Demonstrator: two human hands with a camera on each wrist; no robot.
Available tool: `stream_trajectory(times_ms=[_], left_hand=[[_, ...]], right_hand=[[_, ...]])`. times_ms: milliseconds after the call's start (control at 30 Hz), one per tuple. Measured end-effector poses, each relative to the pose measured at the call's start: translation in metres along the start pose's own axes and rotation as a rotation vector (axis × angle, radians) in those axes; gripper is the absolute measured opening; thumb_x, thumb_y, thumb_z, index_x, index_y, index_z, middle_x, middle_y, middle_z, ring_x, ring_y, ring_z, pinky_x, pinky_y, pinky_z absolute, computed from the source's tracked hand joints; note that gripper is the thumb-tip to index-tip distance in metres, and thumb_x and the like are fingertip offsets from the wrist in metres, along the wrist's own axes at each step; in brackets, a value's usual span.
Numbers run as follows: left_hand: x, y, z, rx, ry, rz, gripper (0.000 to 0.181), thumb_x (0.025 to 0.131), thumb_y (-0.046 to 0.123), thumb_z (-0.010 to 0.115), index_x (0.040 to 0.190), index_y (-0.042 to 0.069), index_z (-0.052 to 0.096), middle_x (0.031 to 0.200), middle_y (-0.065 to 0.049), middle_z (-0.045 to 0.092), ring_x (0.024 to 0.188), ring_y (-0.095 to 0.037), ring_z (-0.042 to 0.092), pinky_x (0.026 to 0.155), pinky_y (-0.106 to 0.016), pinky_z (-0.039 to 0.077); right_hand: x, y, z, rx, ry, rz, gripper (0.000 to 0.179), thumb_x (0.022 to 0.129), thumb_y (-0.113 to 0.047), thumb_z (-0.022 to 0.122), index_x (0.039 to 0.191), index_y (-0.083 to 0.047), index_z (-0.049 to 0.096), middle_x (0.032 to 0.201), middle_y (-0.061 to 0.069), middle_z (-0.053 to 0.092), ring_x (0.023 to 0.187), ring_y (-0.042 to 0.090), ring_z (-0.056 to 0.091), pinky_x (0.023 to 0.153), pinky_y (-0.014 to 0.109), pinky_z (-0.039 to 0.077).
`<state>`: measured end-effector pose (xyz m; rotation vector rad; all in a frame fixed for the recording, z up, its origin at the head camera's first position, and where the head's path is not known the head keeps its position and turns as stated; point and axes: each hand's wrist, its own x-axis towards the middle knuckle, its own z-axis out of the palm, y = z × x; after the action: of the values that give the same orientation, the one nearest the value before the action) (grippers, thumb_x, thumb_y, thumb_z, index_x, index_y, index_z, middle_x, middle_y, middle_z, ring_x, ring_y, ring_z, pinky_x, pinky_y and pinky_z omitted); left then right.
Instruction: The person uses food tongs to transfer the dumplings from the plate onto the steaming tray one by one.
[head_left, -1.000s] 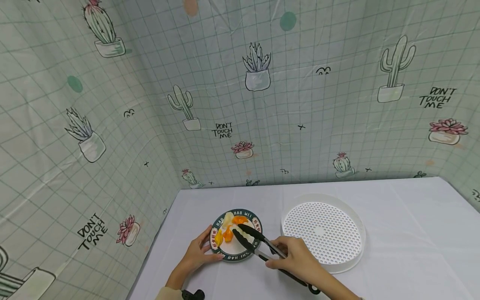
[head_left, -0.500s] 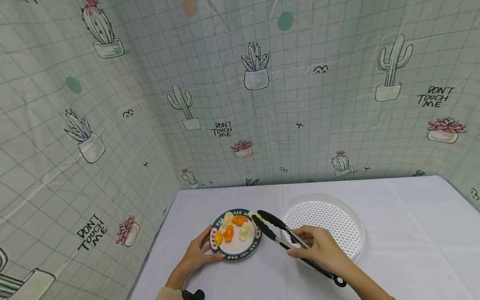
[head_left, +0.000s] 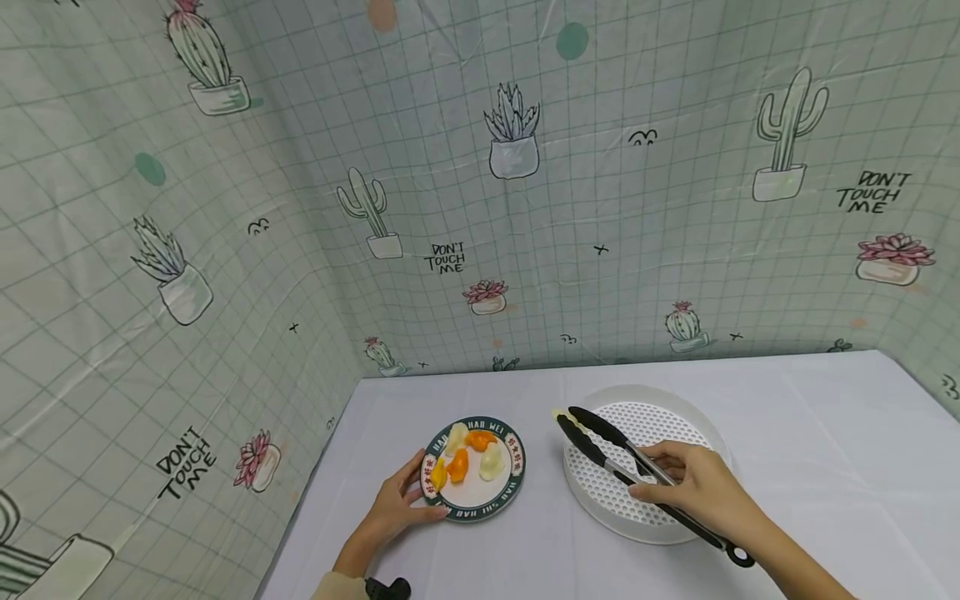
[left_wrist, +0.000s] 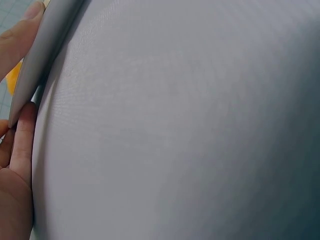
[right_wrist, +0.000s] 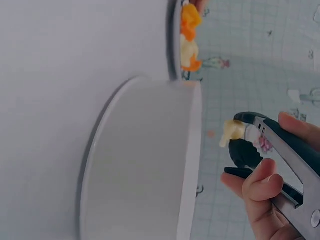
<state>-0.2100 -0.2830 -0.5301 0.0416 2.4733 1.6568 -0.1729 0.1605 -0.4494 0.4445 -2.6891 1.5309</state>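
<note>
My left hand (head_left: 396, 504) holds the near left edge of a small round plate (head_left: 480, 511) with a dark green lettered rim, thumb on top and a finger under it. Several small orange, yellow and pale pepper-like pieces (head_left: 458, 465) lie on the plate. In my right hand (head_left: 693, 487) is a pair of black-tipped kitchen tongs (head_left: 581, 439). Their tips pinch one pale yellow pepper-like piece (right_wrist: 232, 131), raised above the rim of a round white tray (right_wrist: 140, 165) in the right wrist view. The head view shows the tongs across the tray's left side.
The tray has a perforated white insert (head_left: 675, 421) and a raised wall. Both plate and tray sit on a white-covered table (head_left: 465, 560). Behind and to the left hangs a grid-patterned cloth (head_left: 570, 300) with cactus prints.
My right hand has moved right with the tongs, carrying the pale piece off the plate to the tray's left side. My left hand stays on the plate.
</note>
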Motion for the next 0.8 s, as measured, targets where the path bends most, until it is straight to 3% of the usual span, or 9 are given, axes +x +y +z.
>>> stream_trajectory(times_ms=[300, 400, 500, 600, 700, 800], left_hand=[[-0.001, 0.001, 0.001, 0.016, 0.016, -0.01, 0.11, 0.069, 0.011, 0.092, 0.155, -0.004, 0.025, 0.155, -0.029, 0.03, 0.134, -0.04, 0.043, 0.102, -0.029, 0.048], [-0.001, 0.001, 0.001, -0.005, 0.009, -0.005, 0.11, 0.069, 0.009, 0.092, 0.155, -0.004, 0.024, 0.155, -0.029, 0.03, 0.134, -0.041, 0.043, 0.102, -0.028, 0.049], [-0.001, 0.001, 0.0, -0.005, 0.005, 0.007, 0.11, 0.07, 0.01, 0.091, 0.155, -0.004, 0.023, 0.155, -0.03, 0.029, 0.134, -0.042, 0.043, 0.102, -0.028, 0.049], [-0.001, 0.001, 0.0, -0.002, 0.007, 0.007, 0.11, 0.07, 0.011, 0.091, 0.155, -0.004, 0.023, 0.156, -0.03, 0.028, 0.134, -0.042, 0.043, 0.103, -0.028, 0.048], [-0.001, 0.001, 0.0, 0.013, 0.009, 0.008, 0.11, 0.07, 0.012, 0.092, 0.155, -0.004, 0.024, 0.155, -0.03, 0.029, 0.134, -0.042, 0.043, 0.103, -0.03, 0.048], [-0.002, 0.001, 0.001, 0.016, 0.013, -0.001, 0.109, 0.071, 0.013, 0.092, 0.155, -0.003, 0.024, 0.155, -0.029, 0.03, 0.135, -0.042, 0.043, 0.103, -0.03, 0.048]], right_hand=[[0.003, 0.019, -0.011, -0.08, -0.012, 0.059, 0.056, 0.078, -0.026, 0.086, 0.116, 0.01, 0.065, 0.115, 0.029, 0.066, 0.101, 0.045, 0.067, 0.084, 0.053, 0.059], [0.006, 0.023, -0.011, -0.109, -0.006, 0.058, 0.057, 0.077, -0.026, 0.087, 0.115, 0.01, 0.066, 0.11, 0.026, 0.069, 0.097, 0.04, 0.068, 0.079, 0.051, 0.06], [0.009, 0.026, -0.009, -0.141, 0.003, 0.05, 0.056, 0.075, -0.026, 0.087, 0.113, 0.011, 0.067, 0.098, 0.015, 0.071, 0.085, 0.026, 0.064, 0.069, 0.04, 0.058], [0.012, 0.029, -0.006, -0.15, 0.003, 0.051, 0.056, 0.075, -0.024, 0.088, 0.112, 0.012, 0.067, 0.082, 0.004, 0.064, 0.071, 0.016, 0.05, 0.057, 0.027, 0.046], [0.015, 0.032, -0.004, -0.151, -0.001, 0.053, 0.056, 0.075, -0.023, 0.088, 0.111, 0.013, 0.066, 0.072, 0.0, 0.053, 0.064, 0.014, 0.041, 0.052, 0.024, 0.035], [0.017, 0.035, -0.003, -0.157, -0.003, 0.05, 0.055, 0.075, -0.022, 0.088, 0.11, 0.014, 0.065, 0.072, 0.0, 0.052, 0.064, 0.015, 0.041, 0.052, 0.024, 0.035]])
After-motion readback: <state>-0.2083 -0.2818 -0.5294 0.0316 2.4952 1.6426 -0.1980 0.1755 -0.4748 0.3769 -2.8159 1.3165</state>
